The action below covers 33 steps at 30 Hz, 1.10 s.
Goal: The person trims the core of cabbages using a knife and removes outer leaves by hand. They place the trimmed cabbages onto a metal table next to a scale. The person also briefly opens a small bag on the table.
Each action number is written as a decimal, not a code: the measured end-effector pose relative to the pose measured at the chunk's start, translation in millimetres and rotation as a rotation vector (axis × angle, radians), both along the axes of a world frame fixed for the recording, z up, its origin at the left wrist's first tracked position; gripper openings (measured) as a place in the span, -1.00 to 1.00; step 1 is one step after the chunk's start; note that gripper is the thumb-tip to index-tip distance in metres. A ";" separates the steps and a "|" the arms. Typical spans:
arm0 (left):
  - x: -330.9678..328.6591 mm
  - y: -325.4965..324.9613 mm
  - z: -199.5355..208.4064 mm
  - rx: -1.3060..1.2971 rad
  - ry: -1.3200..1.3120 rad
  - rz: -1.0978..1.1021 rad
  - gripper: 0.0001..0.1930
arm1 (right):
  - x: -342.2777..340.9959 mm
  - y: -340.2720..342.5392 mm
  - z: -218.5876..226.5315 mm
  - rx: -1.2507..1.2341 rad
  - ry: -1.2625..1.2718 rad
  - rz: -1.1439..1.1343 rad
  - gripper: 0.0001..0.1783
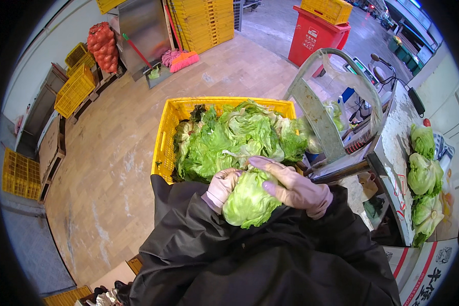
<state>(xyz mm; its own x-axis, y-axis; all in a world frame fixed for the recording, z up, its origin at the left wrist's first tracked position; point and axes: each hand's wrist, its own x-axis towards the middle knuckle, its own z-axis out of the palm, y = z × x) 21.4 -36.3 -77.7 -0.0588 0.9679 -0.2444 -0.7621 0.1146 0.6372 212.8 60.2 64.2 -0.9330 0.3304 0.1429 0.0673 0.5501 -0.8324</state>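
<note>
A pale green head of lettuce [251, 203] is held close against my lap, in front of a yellow crate [160, 148]. My left hand [222, 187], in a pinkish glove, grips its left side with curled fingers partly hidden behind it. Across its upper right lies my gloved right hand [297, 189], thumb on the leaves and fingers reaching over the top edge; the fingertips' undersides are hidden. Loose lettuce leaves [239, 127], some wilted and brownish, fill the crate just beyond both hands.
On my right, several lettuce heads [423, 173] lie on a worn table [392, 148]. A metal chair [319, 120] stands beside the crate. Farther off are a red bin [316, 38], stacked yellow crates [201, 23], a pink broom [183, 60] and a red net sack [102, 46].
</note>
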 end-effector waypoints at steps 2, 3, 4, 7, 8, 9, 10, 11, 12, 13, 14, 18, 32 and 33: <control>-3.6 -0.8 -5.1 0.057 0.001 0.018 -0.77 | 7.0 12.5 -1.2 -0.046 -0.019 -0.045 -0.39; 0.4 0.6 -13.5 0.088 0.204 0.143 -0.83 | 13.0 17.7 -9.7 -0.130 0.032 -0.155 -0.37; 5.9 1.9 -5.0 0.138 0.342 0.221 -0.85 | 17.1 21.7 -16.9 -0.243 0.116 -0.278 -0.37; 13.0 0.9 18.5 0.272 0.775 0.471 -0.89 | 28.6 19.8 -36.0 -0.428 0.189 -0.388 -0.28; 12.9 0.8 21.5 0.231 0.939 0.471 -0.88 | 30.7 16.5 -50.3 -0.485 0.200 -0.418 -0.25; 12.2 -2.9 27.9 0.179 1.107 0.472 -0.86 | 28.6 12.8 -54.7 -0.549 0.209 -0.442 -0.23; 11.9 -5.2 31.8 0.125 1.274 0.469 -0.85 | 24.9 10.2 -57.5 -0.545 0.085 -0.498 -0.13; 11.3 -4.3 32.7 0.172 1.335 0.463 -0.79 | 18.3 3.8 -60.1 -0.540 0.095 -0.511 -0.09; 13.9 -5.7 35.6 0.164 1.357 0.439 -0.76 | 13.5 -2.2 -64.8 -0.540 0.107 -0.524 -0.04; 15.6 -7.1 35.8 0.183 1.426 0.420 -0.74 | 9.1 -2.1 -72.1 -0.438 0.056 -0.475 0.07; 16.9 -9.2 35.7 0.202 1.494 0.400 -0.71 | 5.7 -10.5 -74.6 -0.341 -0.007 -0.487 0.04; 11.6 -8.6 16.4 0.297 1.482 0.287 -0.70 | 5.0 -21.1 -103.4 -1.105 0.145 -0.478 -0.12; 6.7 -15.8 -37.5 -0.204 1.543 0.605 -0.59 | 11.1 -16.3 -174.5 -1.572 0.336 -0.632 -0.15; 11.1 -16.3 -25.6 -0.131 1.609 0.539 -0.46 | 13.3 -16.8 -178.7 -1.578 0.347 -0.664 -0.12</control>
